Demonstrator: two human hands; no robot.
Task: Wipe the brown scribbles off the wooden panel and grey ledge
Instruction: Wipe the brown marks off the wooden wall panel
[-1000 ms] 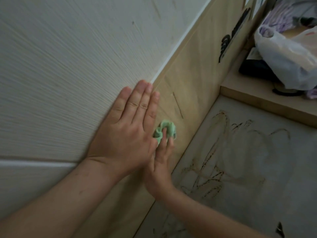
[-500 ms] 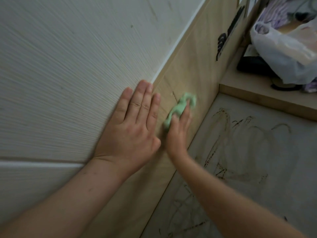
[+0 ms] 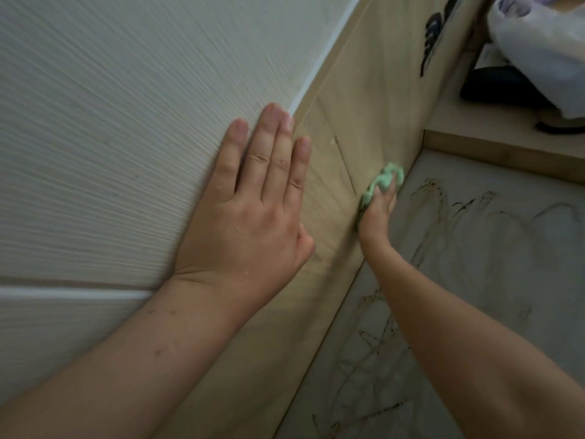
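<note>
My right hand (image 3: 378, 213) presses a crumpled green cloth (image 3: 384, 182) against the wooden panel (image 3: 357, 99), low down near where the panel meets the grey ledge (image 3: 493, 280). A thin dark line (image 3: 345, 166) runs down the panel just left of the cloth. Brown scribbles (image 3: 380, 359) cover the grey ledge, faint and smeared further back. My left hand (image 3: 253, 210) lies flat with straight fingers on the pale textured wall (image 3: 110, 122), its fingertips at the white strip along the panel's edge.
A raised wooden shelf (image 3: 493, 144) borders the ledge at the back right. On it sit a white plastic bag (image 3: 538, 49) and a dark object (image 3: 500, 87). Black markings (image 3: 432, 36) show on the panel further up.
My right hand has carried the green cloth across the panel, from beside my left hand out and down towards the ledge. My left hand has stayed flat on the wall.
</note>
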